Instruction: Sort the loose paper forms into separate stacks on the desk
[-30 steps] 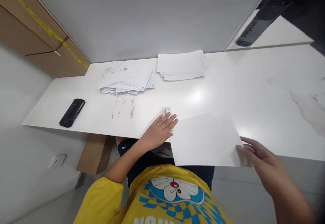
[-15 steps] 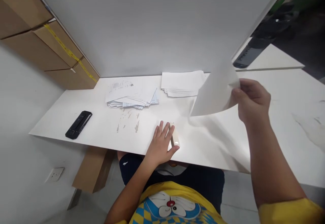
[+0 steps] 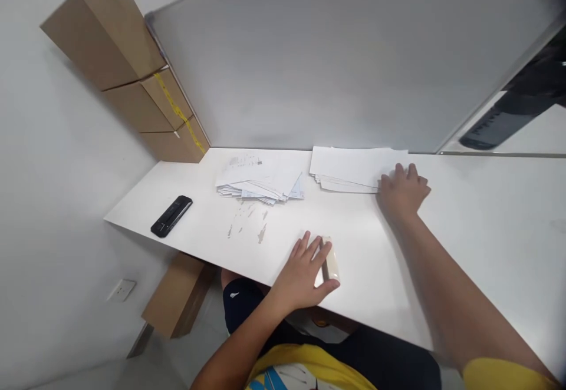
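The stack of blank sheets [image 3: 349, 163] lies flat on the white desk [image 3: 362, 237], near the grey panel [image 3: 327, 66]. Right hand [image 3: 403, 192]: fingers slightly parted over the stack's right end; whether they pinch any sheet, I cannot tell. Left hand [image 3: 300, 277]: spread wide, 2 digits touching the cream block [image 3: 331, 265]. Assessment: 1 sheet should prove light, limp and easily creased; soundest hold, a corner between thumb and finger.
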`<state>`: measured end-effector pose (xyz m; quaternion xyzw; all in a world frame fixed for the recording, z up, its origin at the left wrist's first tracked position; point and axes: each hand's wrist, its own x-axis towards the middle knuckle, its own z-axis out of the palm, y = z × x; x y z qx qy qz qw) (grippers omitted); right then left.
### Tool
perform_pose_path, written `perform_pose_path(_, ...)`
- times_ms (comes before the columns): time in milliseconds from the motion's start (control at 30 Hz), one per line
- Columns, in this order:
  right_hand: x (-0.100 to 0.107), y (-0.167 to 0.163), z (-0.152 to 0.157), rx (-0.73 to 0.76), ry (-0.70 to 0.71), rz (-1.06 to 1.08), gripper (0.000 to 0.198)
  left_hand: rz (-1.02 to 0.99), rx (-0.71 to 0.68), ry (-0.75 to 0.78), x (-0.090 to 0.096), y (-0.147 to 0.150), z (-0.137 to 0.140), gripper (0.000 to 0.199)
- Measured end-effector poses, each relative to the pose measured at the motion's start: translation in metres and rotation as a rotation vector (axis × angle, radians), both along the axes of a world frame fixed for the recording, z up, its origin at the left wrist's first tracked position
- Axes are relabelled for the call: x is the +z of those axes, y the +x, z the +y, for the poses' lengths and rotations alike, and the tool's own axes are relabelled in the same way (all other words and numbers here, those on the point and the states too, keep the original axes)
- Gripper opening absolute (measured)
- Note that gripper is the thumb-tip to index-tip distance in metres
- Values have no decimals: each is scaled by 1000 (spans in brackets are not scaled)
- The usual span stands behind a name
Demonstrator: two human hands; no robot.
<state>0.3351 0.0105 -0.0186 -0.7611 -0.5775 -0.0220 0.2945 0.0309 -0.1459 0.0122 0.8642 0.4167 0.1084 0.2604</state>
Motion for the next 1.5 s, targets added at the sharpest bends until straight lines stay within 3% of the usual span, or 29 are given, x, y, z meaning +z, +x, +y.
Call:
perform_pose_path(67,-9,4,0,-50,-56,-24,59,4,-2,-8,4,0,1,79)
perform_pose_path(167,-23,16,9,46,-153,-53,57,6,-8,-19,6,0,0,80)
perform_pose_path(333,-37,28,18,125,-163,-30,55,9,-2,-31,8,0,-2,79)
perform_pose_path(500,-25,19,20,150,-247,-77,70,5,20,-9,10,0,-2,78)
perform_pose_path(700,-3,20,35,120,-224,-63,64,-58,37,114,-12,1,1,75)
perform_pose_path(767,1,17,27,132,-113,-37,63,-108,104,194,-14,-3,18,68)
perform_pose_path(867,-1,5,-1,139,2,8,62,-110,329,297,1,-21,75,65)
perform_pose_path(1000,-8,-8,-38,42,-94,22,70,61,634,324,24,-58,174,72)
perform_pose_path(1100,-12,-7,-43,-82,-181,94,82,160,721,304,21,-77,222,69)
perform_pose_path(1200,-16,-2,-34,-86,-225,102,85,142,820,378,5,-84,238,52)
perform_pose_path(1300,-19,2,-28,-76,-233,90,83,119,877,442,-9,-84,239,47)
perform_pose_path(1500,-22,0,-32,-85,-231,118,82,177,851,386,-10,-82,233,62)
